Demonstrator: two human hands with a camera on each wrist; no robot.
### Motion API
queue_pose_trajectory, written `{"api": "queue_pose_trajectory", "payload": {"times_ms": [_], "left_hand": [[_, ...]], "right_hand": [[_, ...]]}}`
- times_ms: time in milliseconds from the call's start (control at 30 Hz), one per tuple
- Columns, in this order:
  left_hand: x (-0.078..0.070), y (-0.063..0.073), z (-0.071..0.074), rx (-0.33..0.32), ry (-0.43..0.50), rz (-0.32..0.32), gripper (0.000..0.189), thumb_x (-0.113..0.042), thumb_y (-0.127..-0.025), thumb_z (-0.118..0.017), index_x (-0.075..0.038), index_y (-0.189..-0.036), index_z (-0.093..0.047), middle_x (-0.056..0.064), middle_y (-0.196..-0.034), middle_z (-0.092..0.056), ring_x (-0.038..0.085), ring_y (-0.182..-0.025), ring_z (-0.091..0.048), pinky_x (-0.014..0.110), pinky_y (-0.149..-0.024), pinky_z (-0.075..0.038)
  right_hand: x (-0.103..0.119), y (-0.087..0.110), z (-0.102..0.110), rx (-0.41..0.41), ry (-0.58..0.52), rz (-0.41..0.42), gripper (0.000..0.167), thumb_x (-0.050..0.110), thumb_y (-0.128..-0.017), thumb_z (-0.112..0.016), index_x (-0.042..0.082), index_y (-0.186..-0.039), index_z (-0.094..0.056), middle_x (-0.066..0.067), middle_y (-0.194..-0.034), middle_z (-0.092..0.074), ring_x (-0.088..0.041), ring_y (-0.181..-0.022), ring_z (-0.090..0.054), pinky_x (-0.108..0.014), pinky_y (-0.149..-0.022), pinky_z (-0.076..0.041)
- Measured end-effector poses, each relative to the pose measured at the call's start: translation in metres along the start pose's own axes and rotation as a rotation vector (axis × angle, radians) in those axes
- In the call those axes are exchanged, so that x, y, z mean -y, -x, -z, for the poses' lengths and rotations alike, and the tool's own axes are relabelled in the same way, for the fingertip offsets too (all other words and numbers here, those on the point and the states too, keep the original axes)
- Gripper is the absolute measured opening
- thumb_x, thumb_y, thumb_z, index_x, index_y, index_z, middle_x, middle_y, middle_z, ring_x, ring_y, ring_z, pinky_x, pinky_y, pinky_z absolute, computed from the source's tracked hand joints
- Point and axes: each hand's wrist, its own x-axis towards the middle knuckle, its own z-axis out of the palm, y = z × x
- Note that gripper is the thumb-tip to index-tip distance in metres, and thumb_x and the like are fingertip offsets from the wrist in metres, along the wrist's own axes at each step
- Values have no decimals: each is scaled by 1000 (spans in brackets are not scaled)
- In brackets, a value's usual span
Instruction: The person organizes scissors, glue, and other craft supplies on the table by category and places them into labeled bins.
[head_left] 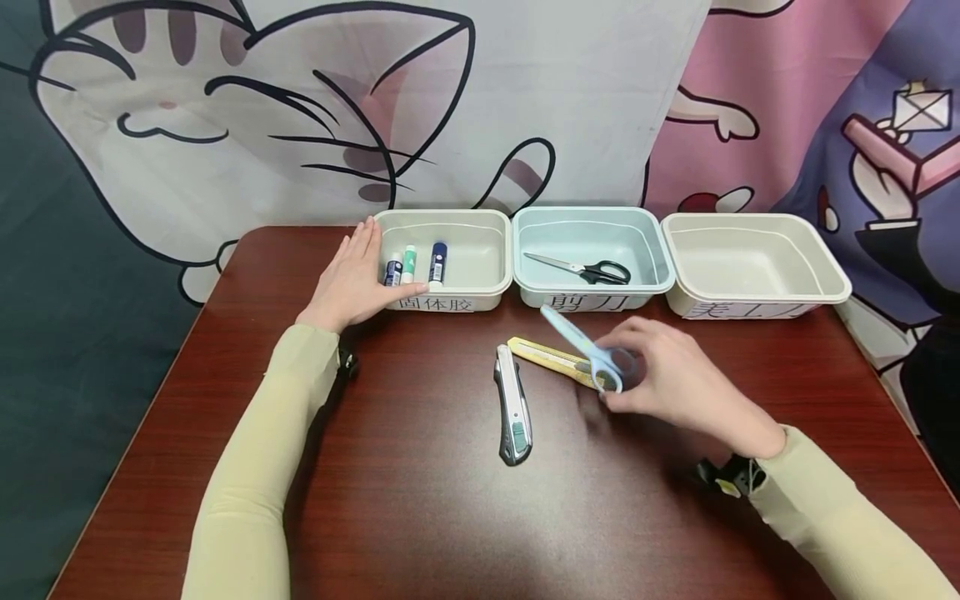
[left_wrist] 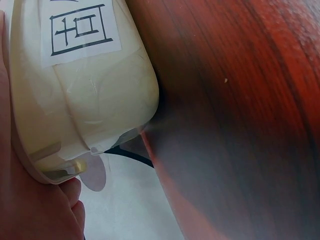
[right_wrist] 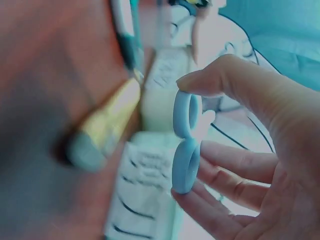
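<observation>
We see the right hand [head_left: 667, 375] gripping scissors [head_left: 574, 336] by their handles above the surface [head_left: 420, 492], blades slanting forward-left toward the blue bin [head_left: 585, 232], while the left hand [head_left: 354, 282], fingers straight, touches the left bin [head_left: 480, 242].

Reddish-brown table [head_left: 420, 517] beneath three bins [head_left: 592, 229], silver cutter [head_left: 513, 408], yellow cutter [head_left: 549, 359]

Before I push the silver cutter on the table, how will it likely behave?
The silver cutter is probably stiff, given its straight, solid-looking body. Lying flat, it seems unlikely to roll; on the shiny table, it may slide.
</observation>
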Motion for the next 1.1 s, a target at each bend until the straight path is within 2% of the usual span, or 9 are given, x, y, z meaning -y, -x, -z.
{"api": "queue_pose_trajectory", "payload": {"times_ms": [167, 300, 533, 767, 967, 1100], "left_hand": [[0, -1, -1, -1, 1, -3, 132, -89, -80, -50, 4, -160, -1, 16, -168, 4, 27, -154, 5, 39, -123, 2], [1, 0, -1, 4, 5, -1, 131, -89, -80, -49, 3, -160, 0, 16, -168, 5, 27, -154, 5, 39, -123, 3], [1, 0, -1, 10, 6, -1, 132, -89, -80, -49, 3, -160, 1, 16, -168, 6, 27, -154, 5, 39, -123, 4], [3, 0, -2, 2, 6, -4, 132, -89, -80, -50, 3, -160, 0, 16, -168, 5, 27, -155, 4, 40, -123, 2], [3, 0, -2, 4, 5, -2, 132, -89, -80, -50, 3, -160, 1, 15, -168, 6, 25, -154, 7, 41, -123, 2], [3, -1, -2, 6, 3, -3, 132, -89, -80, -49, 3, -160, 1, 16, -168, 6, 26, -154, 6, 40, -123, 3]], "right_hand": [[-12, -18, 23, -68, -1, 5, 53, 21, -62, -93, 10, -112, -76, 1, -97, -63, -17, -79, -56, -36, -67, -45], [-24, -35, 35, -86, -28, 0, 54, 17, -64, -94, 8, -113, -75, -1, -102, -64, -17, -84, -58, -36, -71, -46], [-45, -64, 47, -49, -70, -28, 55, 11, -67, -93, 4, -119, -73, -10, -110, -66, -26, -95, -57, -41, -79, -44], [-66, -93, 46, -23, -136, -101, 54, 11, -72, -90, 3, -122, -72, -10, -117, -63, -28, -105, -60, -47, -92, -50], [-79, -110, 37, -28, -138, -165, 51, 13, -74, -88, 4, -122, -73, -10, -115, -64, -27, -103, -59, -38, -82, -44], [-89, -119, 30, 11, -143, -192, 52, 14, -75, -86, 4, -124, -72, -12, -119, -64, -28, -104, -59, -39, -84, -46]]}}
